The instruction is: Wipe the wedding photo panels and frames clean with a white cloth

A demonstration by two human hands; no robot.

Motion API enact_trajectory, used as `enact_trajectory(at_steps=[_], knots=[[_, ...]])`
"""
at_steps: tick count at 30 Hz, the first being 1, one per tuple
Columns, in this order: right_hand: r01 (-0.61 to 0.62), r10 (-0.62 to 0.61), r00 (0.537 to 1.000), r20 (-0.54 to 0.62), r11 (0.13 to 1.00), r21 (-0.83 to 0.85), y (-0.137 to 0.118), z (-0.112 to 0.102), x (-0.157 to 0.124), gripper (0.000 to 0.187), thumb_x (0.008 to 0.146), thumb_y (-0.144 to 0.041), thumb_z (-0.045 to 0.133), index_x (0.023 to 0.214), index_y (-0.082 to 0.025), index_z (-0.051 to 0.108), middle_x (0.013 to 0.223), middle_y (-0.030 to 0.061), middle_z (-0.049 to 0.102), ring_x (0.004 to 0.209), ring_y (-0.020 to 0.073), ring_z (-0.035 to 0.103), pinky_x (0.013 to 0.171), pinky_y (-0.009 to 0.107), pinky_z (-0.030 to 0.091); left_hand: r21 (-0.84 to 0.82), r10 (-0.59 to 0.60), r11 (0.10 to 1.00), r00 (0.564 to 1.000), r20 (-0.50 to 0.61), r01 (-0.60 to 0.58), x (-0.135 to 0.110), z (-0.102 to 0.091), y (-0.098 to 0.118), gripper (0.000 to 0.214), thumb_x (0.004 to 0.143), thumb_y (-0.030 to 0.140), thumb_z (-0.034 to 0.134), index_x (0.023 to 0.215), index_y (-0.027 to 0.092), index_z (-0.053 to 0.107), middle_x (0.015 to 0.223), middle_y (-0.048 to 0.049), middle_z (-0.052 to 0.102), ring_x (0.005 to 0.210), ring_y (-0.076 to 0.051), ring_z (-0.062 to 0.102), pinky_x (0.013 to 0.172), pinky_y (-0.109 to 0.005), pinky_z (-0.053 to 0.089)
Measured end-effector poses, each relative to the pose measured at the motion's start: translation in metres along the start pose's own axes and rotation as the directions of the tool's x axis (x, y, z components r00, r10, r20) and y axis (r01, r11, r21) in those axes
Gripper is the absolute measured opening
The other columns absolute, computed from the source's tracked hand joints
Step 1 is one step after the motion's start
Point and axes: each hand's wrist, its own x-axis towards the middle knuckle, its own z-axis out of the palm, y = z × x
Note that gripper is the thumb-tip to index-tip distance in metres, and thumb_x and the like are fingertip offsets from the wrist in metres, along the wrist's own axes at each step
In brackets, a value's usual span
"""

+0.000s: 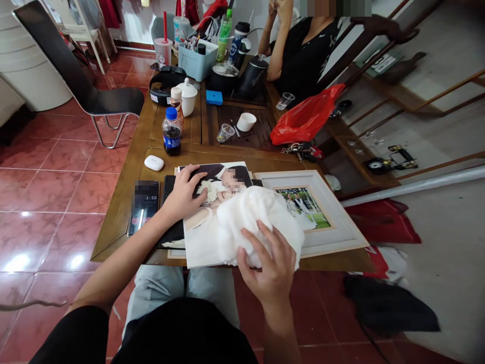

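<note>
While left hand (184, 194) lies spread, fingers apart, on wedding photo print (200, 242), right hand (265, 265) curls over bunched white cloth (253, 222), pressing it onto print. Print sits on black folder (170, 237) near front edge of wooden table (117, 227), just beside white picture frame (337, 212) holding smaller wedding photo. Phone (145, 207) and white earbud case (154, 163) lie left of left hand. Farther along table: cola bottle (172, 132), red plastic bag (306, 115), seated person (303, 55).
</note>
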Motion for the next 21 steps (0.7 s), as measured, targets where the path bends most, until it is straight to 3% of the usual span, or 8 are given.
enact_trajectory(at_steps=[6, 11, 14, 21], knots=[[0.061, -0.061, 0.998, -0.007, 0.994, 0.089, -0.022, 0.007, -0.004, 0.07, 0.084, -0.021, 0.069, 0.15, -0.037, 0.051, 0.147, 0.0084, 0.059, 0.132, 0.0396, 0.056, 0.102, 0.055, 0.05, -0.007, -0.003, 1.0, 1.0, -0.011, 0.003, 0.0, 0.0, 0.0, 0.04, 0.095, 0.028, 0.058, 0.135, 0.021, 0.061, 0.152, -0.0157, 0.049, 0.149, -0.033, 0.04, 0.125, -0.059, 0.032], [0.127, -0.132, 0.991, 0.019, 0.977, 0.17, -0.045, 0.009, -0.004, 0.057, 0.083, -0.022, 0.069, 0.138, -0.034, 0.061, 0.139, 0.0079, 0.064, 0.133, 0.0362, 0.057, 0.101, 0.05, 0.051, -0.004, -0.002, 1.0, 1.0, -0.001, 0.002, 0.001, -0.001, 0.001, 0.04, 0.096, 0.031, 0.058, 0.135, 0.021, 0.061, 0.152, -0.0154, 0.048, 0.15, -0.032, 0.039, 0.126, -0.056, 0.031], [0.125, -0.13, 0.991, 0.025, 0.981, 0.15, -0.038, 0.007, -0.002, 0.054, 0.084, -0.023, 0.069, 0.137, -0.034, 0.062, 0.136, 0.0071, 0.067, 0.13, 0.0348, 0.059, 0.101, 0.049, 0.051, -0.007, 0.0, 1.0, 1.0, 0.0, 0.0, 0.001, -0.001, 0.001, 0.04, 0.096, 0.03, 0.058, 0.135, 0.02, 0.061, 0.152, -0.0162, 0.049, 0.149, -0.033, 0.039, 0.125, -0.057, 0.032], [0.02, -0.02, 1.0, -0.015, 1.0, 0.01, 0.002, 0.003, 0.001, 0.063, 0.086, -0.021, 0.068, 0.146, -0.035, 0.054, 0.139, 0.0092, 0.065, 0.127, 0.0378, 0.061, 0.1, 0.052, 0.051, 0.0, -0.008, 1.0, 1.0, -0.004, 0.008, 0.0, 0.001, 0.0, 0.04, 0.096, 0.029, 0.058, 0.134, 0.021, 0.061, 0.151, -0.0154, 0.049, 0.149, -0.033, 0.039, 0.125, -0.057, 0.033]])
